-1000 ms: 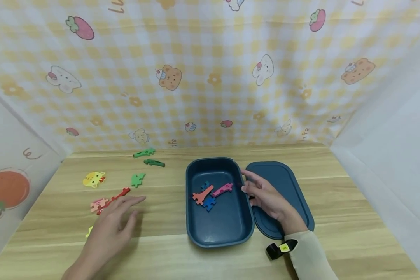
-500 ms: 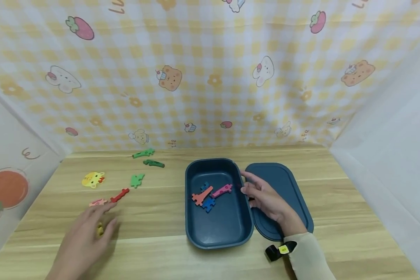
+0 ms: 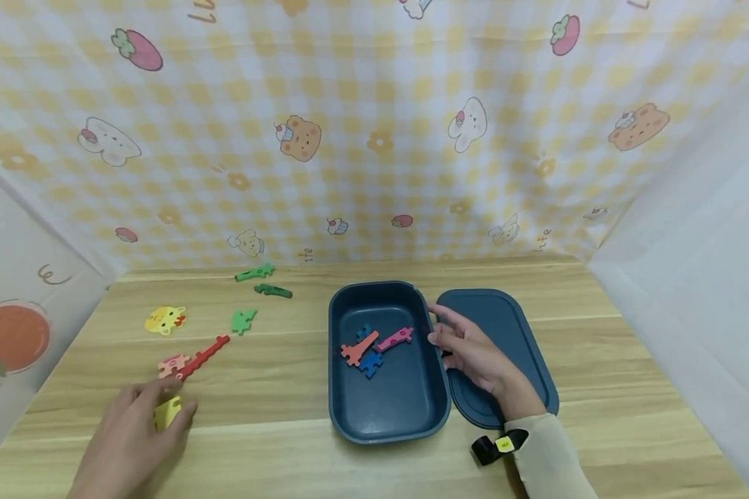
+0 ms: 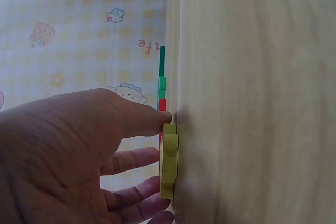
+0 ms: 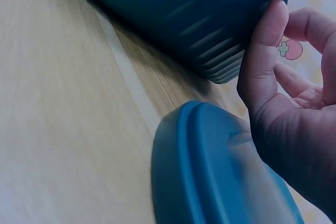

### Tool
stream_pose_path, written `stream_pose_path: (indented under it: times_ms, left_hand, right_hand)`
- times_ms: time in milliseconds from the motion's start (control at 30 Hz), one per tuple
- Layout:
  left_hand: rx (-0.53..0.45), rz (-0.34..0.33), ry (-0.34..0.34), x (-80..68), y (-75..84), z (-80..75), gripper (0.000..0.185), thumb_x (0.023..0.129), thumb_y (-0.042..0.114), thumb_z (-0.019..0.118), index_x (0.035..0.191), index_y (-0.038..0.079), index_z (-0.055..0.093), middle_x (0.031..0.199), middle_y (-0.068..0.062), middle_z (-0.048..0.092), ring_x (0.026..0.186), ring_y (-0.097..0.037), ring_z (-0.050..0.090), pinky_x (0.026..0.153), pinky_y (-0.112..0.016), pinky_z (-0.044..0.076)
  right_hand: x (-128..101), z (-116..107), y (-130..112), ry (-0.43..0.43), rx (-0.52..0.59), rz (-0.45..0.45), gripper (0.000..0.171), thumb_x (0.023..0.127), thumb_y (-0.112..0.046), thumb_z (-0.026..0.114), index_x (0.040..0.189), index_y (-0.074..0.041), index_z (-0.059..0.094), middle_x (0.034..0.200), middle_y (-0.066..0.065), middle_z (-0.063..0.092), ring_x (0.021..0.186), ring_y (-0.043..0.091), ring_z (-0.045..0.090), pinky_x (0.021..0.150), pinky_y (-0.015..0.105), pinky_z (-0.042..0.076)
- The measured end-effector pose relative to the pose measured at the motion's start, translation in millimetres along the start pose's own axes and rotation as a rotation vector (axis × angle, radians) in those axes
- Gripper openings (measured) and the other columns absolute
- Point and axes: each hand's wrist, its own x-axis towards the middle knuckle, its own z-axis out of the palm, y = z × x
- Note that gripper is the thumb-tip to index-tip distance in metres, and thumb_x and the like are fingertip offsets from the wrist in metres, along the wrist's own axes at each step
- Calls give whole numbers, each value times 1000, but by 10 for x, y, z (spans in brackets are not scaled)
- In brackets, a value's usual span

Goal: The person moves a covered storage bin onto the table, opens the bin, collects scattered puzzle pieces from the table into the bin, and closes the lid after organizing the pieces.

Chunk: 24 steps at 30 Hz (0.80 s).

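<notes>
Pinching a small yellow foam puzzle piece (image 3: 166, 412) between thumb and fingers (image 4: 137, 120), your left hand (image 3: 125, 447) sits low on the pale wooden surface (image 3: 274, 388), near its left front edge; the piece touches the wood. Just beyond that hand lie a pink foam animal piece (image 3: 173, 364) and a long red foam piece (image 3: 203, 356), touching each other. Farther back are a yellow animal-face piece (image 3: 164, 320) and three green foam pieces (image 3: 244, 320).

Your right hand (image 3: 474, 350) rests over the flat dark blue plastic lid (image 3: 505, 326), with its thumb (image 5: 262, 51) pressed against the right wall of the open dark blue plastic box (image 3: 387, 409) and the fingers loosely curled, grasping nothing. Inside the box lie orange, pink and blue foam pieces (image 3: 374, 344).
</notes>
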Motion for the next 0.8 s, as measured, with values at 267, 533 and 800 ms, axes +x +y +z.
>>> stream_pose_path:
  times_ms: [267,533,800]
  left_hand:
    - [5,-15,-166,11,1,-83,85,96,67,66,144,-2,57,138,-38,57,118,-51,55,88,-69,51]
    - [4,2,-163,-2,12,-89,59,94,36,80,136,-2,66,132,-37,61,115,-51,59,91,-70,52]
    - [-8,-21,-167,-2,37,-98,52,89,19,81,135,-3,67,134,-35,61,116,-51,60,91,-69,52]
  right_hand:
    - [-2,11,-15,3,12,10,75,107,-15,61,169,-14,19,92,-9,61,75,6,63,64,20,57]
    - [15,-12,2,1,7,12,74,107,-14,60,169,-15,20,93,-9,60,74,6,63,63,20,57]
    - [14,-15,2,-4,28,15,74,108,-13,60,169,-14,19,92,-9,61,75,5,63,63,20,58]
